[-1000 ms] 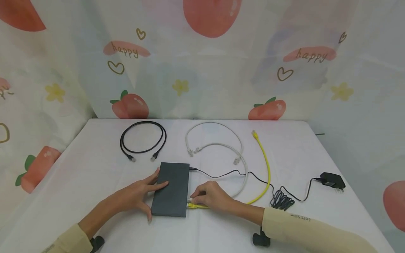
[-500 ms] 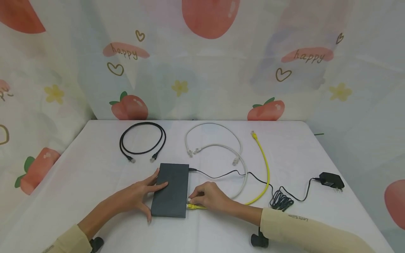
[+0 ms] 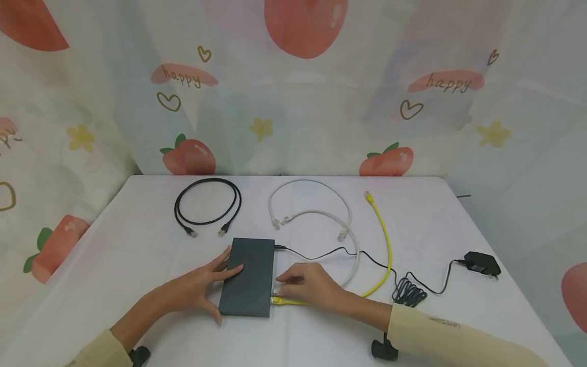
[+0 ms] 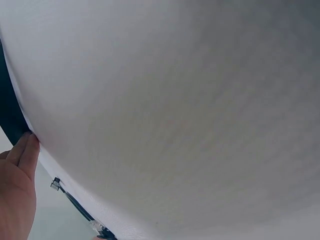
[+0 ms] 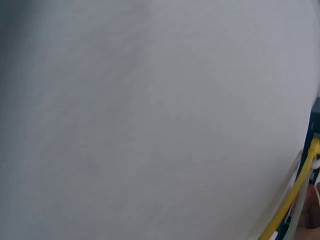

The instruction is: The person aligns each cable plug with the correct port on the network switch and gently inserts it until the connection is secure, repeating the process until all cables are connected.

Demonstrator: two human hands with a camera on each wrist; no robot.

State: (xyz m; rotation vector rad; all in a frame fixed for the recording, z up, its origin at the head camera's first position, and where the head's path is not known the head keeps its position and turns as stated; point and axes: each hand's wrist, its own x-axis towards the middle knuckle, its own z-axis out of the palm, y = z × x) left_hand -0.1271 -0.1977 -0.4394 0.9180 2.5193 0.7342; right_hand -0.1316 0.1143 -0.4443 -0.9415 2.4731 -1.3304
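Observation:
A flat dark network box [image 3: 249, 278] lies on the white table, a yellow network cable [image 3: 281, 301] plugged into its right side near the front corner. My left hand [image 3: 194, 288] rests against it with spread, fairly straight fingers: one lies on the top, the others along the left edge. Just beyond the yellow plug, my right hand [image 3: 309, 286] pinches the clear plug end of a white network cable [image 3: 355, 260] at the box's right side. Fingers hide most of that plug. In the right wrist view, the yellow cable [image 5: 292, 192] runs alongside the white one.
A coiled black network cable [image 3: 207, 223] lies at the back left. Another white cable [image 3: 316, 180] overlaps the held one. A thin black power cord [image 3: 316, 258] links the box to a bundled coil [image 3: 408, 291] and a power adapter [image 3: 481, 263] on the right.
My right hand and forearm have shifted slightly to the right, with the white cable's plug still between the fingers. My left hand stays in place on the box.

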